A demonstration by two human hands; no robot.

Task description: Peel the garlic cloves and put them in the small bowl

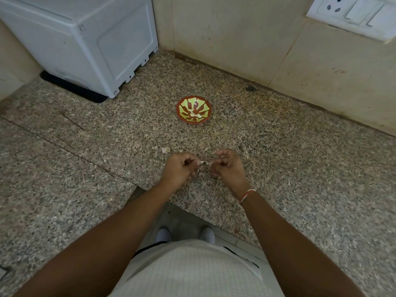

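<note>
No brand, label or readable writing is being shown anywhere. A garlic clove [203, 162] is being pinched between the left hand [179, 168] and the right hand [227, 166], both curled shut on it with fingertips nearly meeting just above the speckled granite desk [300, 157]; the clove is being largely hidden by the fingers, only pale papery skin being seen in the gap. Small scraps of peel [200, 173] are lying below the hands and are hard to make out against the stone. The small bowl [194, 109], round and glossy with a red-brown rim and a yellow-green pattern, is sitting beyond the hands, well apart from them; pale peeled pieces [195, 114] are resting at its centre. Another garlic piece [166, 149] is lying between the bowl and the left hand, slightly to the bowl's left. A white plastic appliance [85, 39], cut off by the frame, is standing far left of the bowl. A white switch plate [353, 13] is being cropped on the tiled wall to the bowl's upper right. A red-and-white thread [246, 195] is being worn on the right wrist.
</note>
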